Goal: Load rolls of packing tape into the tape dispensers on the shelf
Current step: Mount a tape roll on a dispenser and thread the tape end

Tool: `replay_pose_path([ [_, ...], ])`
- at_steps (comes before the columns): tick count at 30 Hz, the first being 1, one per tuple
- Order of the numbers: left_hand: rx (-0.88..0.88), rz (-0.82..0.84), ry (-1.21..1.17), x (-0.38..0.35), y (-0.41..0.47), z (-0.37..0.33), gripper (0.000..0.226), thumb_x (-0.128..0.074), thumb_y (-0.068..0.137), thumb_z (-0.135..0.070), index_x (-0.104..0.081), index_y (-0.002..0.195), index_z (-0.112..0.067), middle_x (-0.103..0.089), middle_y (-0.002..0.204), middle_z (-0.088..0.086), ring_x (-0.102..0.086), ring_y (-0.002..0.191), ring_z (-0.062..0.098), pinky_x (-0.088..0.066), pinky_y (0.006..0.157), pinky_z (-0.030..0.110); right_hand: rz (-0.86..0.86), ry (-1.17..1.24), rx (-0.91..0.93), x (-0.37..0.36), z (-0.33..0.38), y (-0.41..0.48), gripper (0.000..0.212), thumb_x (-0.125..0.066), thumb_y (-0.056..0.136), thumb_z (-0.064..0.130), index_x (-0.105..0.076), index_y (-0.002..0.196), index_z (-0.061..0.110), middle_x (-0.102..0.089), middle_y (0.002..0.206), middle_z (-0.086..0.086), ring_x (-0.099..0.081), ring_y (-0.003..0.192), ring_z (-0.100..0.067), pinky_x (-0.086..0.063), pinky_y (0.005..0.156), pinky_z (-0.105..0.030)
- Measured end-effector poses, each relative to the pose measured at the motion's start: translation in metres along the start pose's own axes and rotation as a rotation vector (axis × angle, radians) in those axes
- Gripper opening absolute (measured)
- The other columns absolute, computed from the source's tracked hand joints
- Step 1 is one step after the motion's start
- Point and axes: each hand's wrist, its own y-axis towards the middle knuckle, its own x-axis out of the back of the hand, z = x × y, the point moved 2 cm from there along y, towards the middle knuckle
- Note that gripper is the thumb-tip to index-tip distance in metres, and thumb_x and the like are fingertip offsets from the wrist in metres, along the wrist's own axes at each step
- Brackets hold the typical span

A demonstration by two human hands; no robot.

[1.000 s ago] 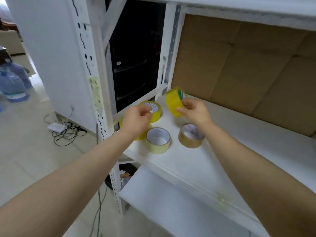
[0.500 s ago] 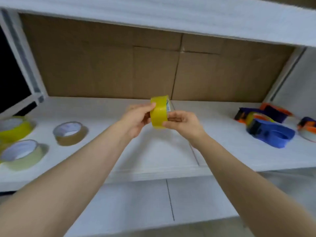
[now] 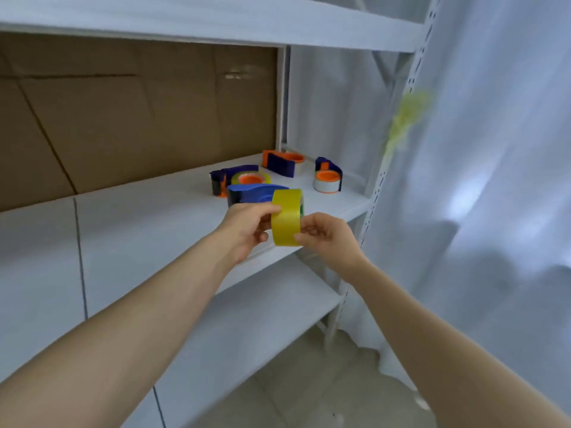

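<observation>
Standing across the whole view, the white metal shelf (image 3: 148,230) has a brown cardboard backing (image 3: 123,118) and carries four tape dispensers grouped at its right end. Nearest the hands is the blue dispenser (image 3: 250,194), lying flat and apparently empty, though the roll hides part of it. Behind it sits a purple and orange dispenser (image 3: 239,180) already loaded with a yellowish roll; further back lies a second purple and orange dispenser (image 3: 282,162); at the far right a third (image 3: 328,179) holds a whitish roll.

Held upright on edge above the front lip of the shelf, just in front of the blue dispenser, is the yellow tape roll (image 3: 286,217). The left hand (image 3: 247,227) pinches its left face, thumb on the outer band, fingers closed on it. The right hand (image 3: 324,234) closes on the lower right edge, fingertips (image 3: 301,237) against the band, possibly feeling for the free end; blur prevents confirmation.

Assessment of handling: the roll is judged light and rigid, a wound band on a stiff core, unlikely to deform. The outer surface looks glossy and may slip; any exposed adhesive will cling to skin. Recommended hold is across the two flat faces or through the core, leaving the band free to seat on the dispenser hub
</observation>
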Motion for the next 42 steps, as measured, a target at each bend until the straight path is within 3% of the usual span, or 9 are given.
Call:
replay_pose_path([
  [5, 0.017, 0.079, -0.005, -0.070, 0.048, 0.000, 0.007, -0.060, 0.085, -0.005, -0.062, 0.078, -0.008, -0.059, 0.074, 0.008, -0.054, 0.065, 0.015, -0.041, 0.057, 0.025, -0.093, 0.004, -0.014, 0.061, -0.031, 0.024, 0.016, -0.069, 0.079, 0.002, -0.066, 0.092, 0.009, -0.067, 0.090, -0.007, -0.063, 0.085, -0.018, -0.052, 0.082, -0.021],
  [12, -0.118, 0.145, 0.074, -0.116, 0.124, -0.007, 0.011, -0.058, 0.086, -0.003, -0.066, 0.090, -0.010, -0.061, 0.077, 0.006, -0.055, 0.068, 0.014, -0.042, 0.056, 0.022, -0.132, 0.296, -0.117, 0.114, -0.059, 0.112, 0.031, -0.068, 0.081, 0.010, -0.062, 0.110, 0.002, -0.068, 0.107, -0.018, -0.067, 0.096, -0.029, -0.055, 0.088, -0.037],
  [17, -0.138, 0.033, 0.009, -0.129, 0.172, -0.017, 0.013, -0.060, 0.085, -0.004, -0.066, 0.077, -0.012, -0.057, 0.067, 0.004, -0.050, 0.061, 0.013, -0.035, 0.051, 0.022, -0.036, 0.170, 0.016, 0.128, -0.064, 0.166, 0.017, -0.065, 0.081, -0.001, -0.062, 0.095, 0.007, -0.065, 0.087, -0.007, -0.063, 0.082, -0.019, -0.056, 0.077, -0.023],
  [24, -0.108, -0.119, -0.007, -0.134, 0.209, -0.024, 0.010, -0.062, 0.084, -0.007, -0.064, 0.075, -0.010, -0.055, 0.071, 0.008, -0.049, 0.067, 0.016, -0.035, 0.058, 0.027, 0.066, -0.045, 0.168, 0.129, -0.087, 0.214, 0.018, -0.070, 0.077, 0.002, -0.064, 0.091, 0.013, -0.064, 0.089, -0.001, -0.061, 0.085, -0.016, -0.050, 0.079, -0.021],
  [27, -0.132, -0.173, -0.009, -0.129, 0.216, -0.022, 0.008, -0.061, 0.085, -0.007, -0.066, 0.079, -0.011, -0.059, 0.073, 0.005, -0.052, 0.069, 0.015, -0.041, 0.066, 0.028, 0.179, 0.079, 0.106, 0.128, -0.091, 0.231, 0.017, -0.069, 0.078, 0.002, -0.064, 0.087, 0.015, -0.066, 0.090, -0.002, -0.063, 0.086, -0.016, -0.053, 0.082, -0.024],
  [31, -0.162, -0.265, 0.025, -0.132, 0.215, -0.015, 0.012, -0.057, 0.087, -0.005, -0.064, 0.080, -0.012, -0.056, 0.069, 0.003, -0.046, 0.063, 0.012, -0.032, 0.057, 0.024, 0.288, 0.469, -0.081, 0.133, -0.085, 0.251, 0.007, -0.061, 0.087, 0.013, -0.064, 0.091, 0.018, -0.070, 0.085, -0.002, -0.069, 0.083, -0.016, -0.055, 0.075, -0.026],
  [33, -0.171, -0.301, 0.010, -0.136, 0.213, -0.015, 0.013, -0.056, 0.087, -0.004, -0.064, 0.082, -0.012, -0.057, 0.068, 0.003, -0.047, 0.061, 0.011, -0.033, 0.056, 0.023, 0.302, 0.474, -0.025, 0.134, -0.081, 0.259, 0.008, -0.060, 0.087, 0.009, -0.063, 0.089, 0.017, -0.069, 0.081, 0.000, -0.068, 0.074, -0.011, -0.056, 0.066, -0.020],
  [37, -0.196, -0.400, 0.005, -0.135, 0.211, -0.017, 0.018, -0.056, 0.086, -0.002, -0.064, 0.073, -0.012, -0.057, 0.052, -0.005, -0.048, 0.053, 0.007, -0.036, 0.053, 0.020, 0.360, 0.383, 0.096, 0.128, -0.083, 0.269, 0.016, -0.063, 0.083, 0.001, -0.061, 0.093, 0.013, -0.065, 0.087, -0.003, -0.063, 0.081, -0.014, -0.055, 0.070, -0.016],
  [42, -0.176, -0.521, -0.049, -0.118, 0.207, -0.013, 0.008, -0.063, 0.084, -0.011, -0.065, 0.076, -0.012, -0.060, 0.076, 0.008, -0.054, 0.078, 0.022, -0.043, 0.068, 0.032, 0.435, 0.147, 0.246, 0.110, -0.092, 0.267, 0.021, -0.068, 0.080, 0.002, -0.058, 0.097, 0.011, -0.063, 0.091, -0.003, -0.060, 0.085, -0.014, -0.052, 0.080, -0.019],
])
